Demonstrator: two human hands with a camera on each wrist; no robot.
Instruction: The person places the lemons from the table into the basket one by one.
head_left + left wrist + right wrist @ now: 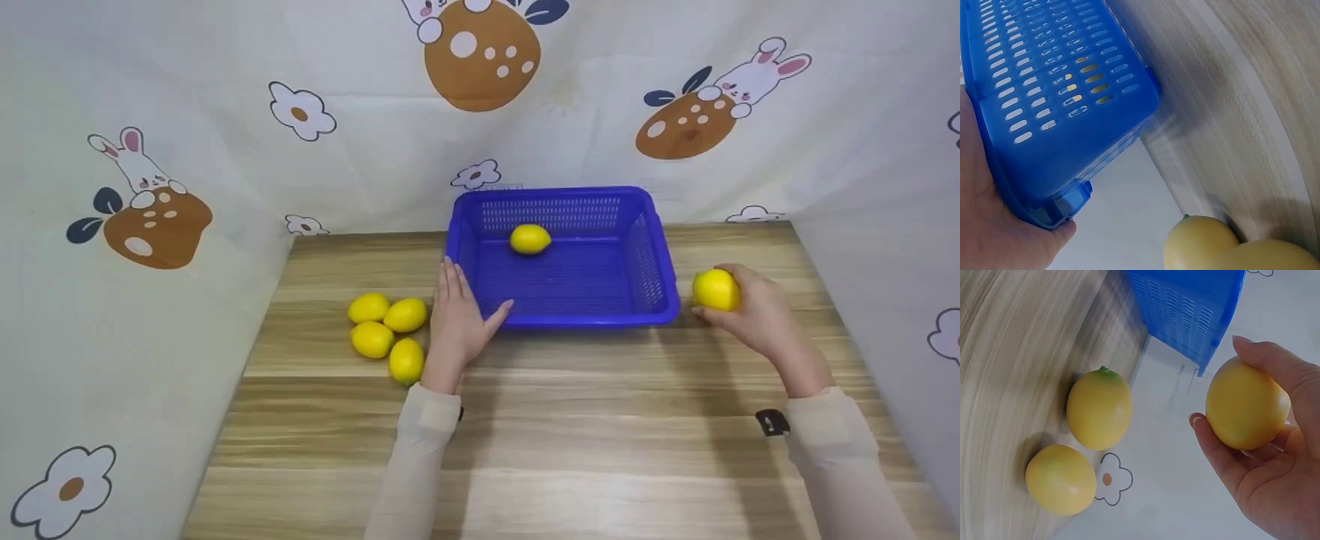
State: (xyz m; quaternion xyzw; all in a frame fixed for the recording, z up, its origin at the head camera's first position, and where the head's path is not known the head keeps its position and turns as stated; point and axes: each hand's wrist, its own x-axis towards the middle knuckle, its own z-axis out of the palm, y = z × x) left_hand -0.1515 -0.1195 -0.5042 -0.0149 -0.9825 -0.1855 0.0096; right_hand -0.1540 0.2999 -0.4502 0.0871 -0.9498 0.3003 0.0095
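Note:
In the head view, my left hand (459,319) rests against the near left corner of a blue plastic basket (555,321), fingers straight along the left rim and thumb spread over the front rim. One lemon (530,239) lies inside the basket, towards the back left. My right hand (761,311) grips another lemon (717,290) between thumb and fingers, right of the basket. The right wrist view shows this held lemon (1247,405) raised off the table. Two further lemons there, one (1099,408) and another (1061,480), sit on the table; the right hand hides them in the head view.
Several lemons (373,340) are grouped on the wooden table (585,435) just left of my left hand. Pale printed cloth (360,165) walls the table at the back and both sides. The basket stands close to the back cloth.

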